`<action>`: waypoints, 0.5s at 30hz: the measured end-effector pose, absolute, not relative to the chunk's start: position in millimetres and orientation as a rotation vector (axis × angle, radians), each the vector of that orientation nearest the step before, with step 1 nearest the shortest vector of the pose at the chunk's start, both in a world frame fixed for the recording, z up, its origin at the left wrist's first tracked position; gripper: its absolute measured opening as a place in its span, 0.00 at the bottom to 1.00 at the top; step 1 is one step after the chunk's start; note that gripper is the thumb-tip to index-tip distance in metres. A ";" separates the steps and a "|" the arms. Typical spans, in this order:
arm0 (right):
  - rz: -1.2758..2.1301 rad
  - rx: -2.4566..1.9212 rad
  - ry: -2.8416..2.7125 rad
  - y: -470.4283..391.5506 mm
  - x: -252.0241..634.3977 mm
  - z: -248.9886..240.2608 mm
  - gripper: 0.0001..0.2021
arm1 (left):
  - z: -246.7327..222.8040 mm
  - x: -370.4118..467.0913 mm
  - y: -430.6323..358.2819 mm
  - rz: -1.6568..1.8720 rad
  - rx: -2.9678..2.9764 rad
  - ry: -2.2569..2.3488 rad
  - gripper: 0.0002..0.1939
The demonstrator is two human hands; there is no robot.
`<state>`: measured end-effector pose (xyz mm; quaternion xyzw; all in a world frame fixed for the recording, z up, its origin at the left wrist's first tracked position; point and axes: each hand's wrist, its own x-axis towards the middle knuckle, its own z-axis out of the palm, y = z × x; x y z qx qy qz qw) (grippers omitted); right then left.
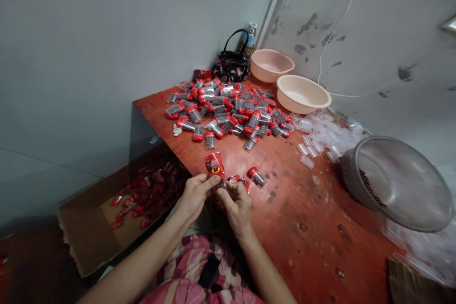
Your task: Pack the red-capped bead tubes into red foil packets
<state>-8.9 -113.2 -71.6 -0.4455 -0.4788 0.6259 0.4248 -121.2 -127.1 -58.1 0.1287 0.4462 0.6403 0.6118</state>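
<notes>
My left hand (196,194) pinches a red printed packet (214,165) by its lower edge, just past the table's near edge. Close against it, my right hand (238,206) has its fingers closed on a small clear tube of dark balls (221,184), partly hidden by the fingers. Right of the hands, a red-capped tube (256,177) lies on the table beside more red packets (244,182). Further back is a large pile of red-capped tubes (228,104) filled with dark balls.
The reddish table (295,256) bears two pink basins (302,95), clear tubes (320,133), a tilted metal bowl (402,180) holding some dark balls, and a black handbag (231,66). Below left, a cardboard box (85,232) holds many red packets.
</notes>
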 end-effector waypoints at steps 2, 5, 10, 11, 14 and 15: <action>1.657 -1.093 -1.088 -112.4 -11.1 -72.2 0.10 | -59.6 -118.4 -130.1 1.446 0.327 1.052 0.09; 1.737 -1.040 -0.994 -110.8 -13.2 -70.7 0.10 | -59.8 -116.5 -133.8 1.421 0.344 1.030 0.09; 1.797 -0.897 -1.135 -113.1 -7.0 -65.4 0.12 | -56.3 -124.5 -135.1 1.472 0.306 0.977 0.10; 1.813 -0.885 -1.148 -113.3 -5.8 -65.3 0.12 | -56.1 -125.4 -136.1 1.473 0.298 0.969 0.10; 1.821 -0.930 -1.089 -111.7 -8.2 -67.3 0.08 | -56.4 -123.3 -141.9 1.437 0.280 0.969 0.09; 1.819 -0.948 -1.063 -110.6 -11.2 -67.8 0.07 | -56.4 -122.2 -144.3 1.430 0.268 0.976 0.08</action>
